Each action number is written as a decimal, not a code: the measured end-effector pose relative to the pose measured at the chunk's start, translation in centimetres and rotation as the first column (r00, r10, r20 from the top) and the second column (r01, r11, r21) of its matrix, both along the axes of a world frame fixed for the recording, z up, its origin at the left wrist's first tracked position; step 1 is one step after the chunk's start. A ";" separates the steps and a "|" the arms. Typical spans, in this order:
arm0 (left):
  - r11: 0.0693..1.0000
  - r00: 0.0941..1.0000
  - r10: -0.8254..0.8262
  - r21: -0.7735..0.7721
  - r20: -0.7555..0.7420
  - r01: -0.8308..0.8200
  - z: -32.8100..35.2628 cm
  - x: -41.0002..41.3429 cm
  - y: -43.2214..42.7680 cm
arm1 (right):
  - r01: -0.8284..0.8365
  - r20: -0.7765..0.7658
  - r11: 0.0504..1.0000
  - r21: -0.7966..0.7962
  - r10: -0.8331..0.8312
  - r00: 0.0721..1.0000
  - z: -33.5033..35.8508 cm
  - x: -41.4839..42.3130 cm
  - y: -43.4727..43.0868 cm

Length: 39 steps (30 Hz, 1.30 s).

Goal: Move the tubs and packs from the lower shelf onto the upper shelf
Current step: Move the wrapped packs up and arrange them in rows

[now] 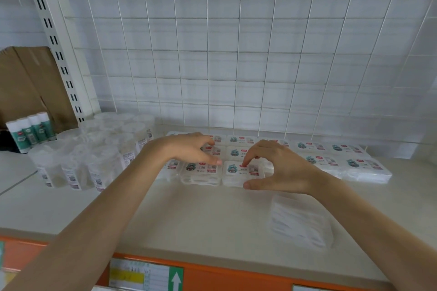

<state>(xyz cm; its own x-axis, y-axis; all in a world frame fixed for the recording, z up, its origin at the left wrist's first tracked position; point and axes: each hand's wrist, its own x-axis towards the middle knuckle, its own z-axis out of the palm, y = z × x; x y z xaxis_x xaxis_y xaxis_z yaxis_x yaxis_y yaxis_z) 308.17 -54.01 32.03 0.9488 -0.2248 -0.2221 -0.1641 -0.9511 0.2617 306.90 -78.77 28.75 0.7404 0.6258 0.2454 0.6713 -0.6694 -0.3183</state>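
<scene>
Now two hands [189,152] [283,169] touch packs [361,164]; four bottles [30,132] stand left.

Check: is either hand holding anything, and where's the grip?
Right hand pinches the front pack: thumb on its near edge, forefinger on top. Left hand lies on neighbouring packs; grip cannot be told.

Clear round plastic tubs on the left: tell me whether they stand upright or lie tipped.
Upright: the clear round plastic tubs stand on their bases on the beige shelf, flat lids facing up.
</scene>
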 end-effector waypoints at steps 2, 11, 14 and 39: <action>1.000 1.000 -0.002 -0.003 0.008 0.002 -0.1 0.1 -0.1 | 0.004 -0.004 1.000 -0.002 -0.004 1.000 -0.1 0.0 0.0; 0.999 0.992 -0.038 -0.012 0.123 0.039 -0.2 -0.3 -0.8 | 0.037 -0.039 0.993 0.114 -0.032 0.999 0.3 -0.2 -0.1; 0.995 0.973 -0.083 -0.038 0.215 0.093 -0.1 -1.0 -1.9 | 0.051 -0.032 0.988 0.147 -0.047 0.998 0.9 -0.3 -0.3; 0.937 0.942 -0.116 -0.279 0.314 0.209 2.3 -3.3 -7.1 | 0.183 -0.297 0.978 -0.101 -0.205 0.933 3.1 -7.2 -6.9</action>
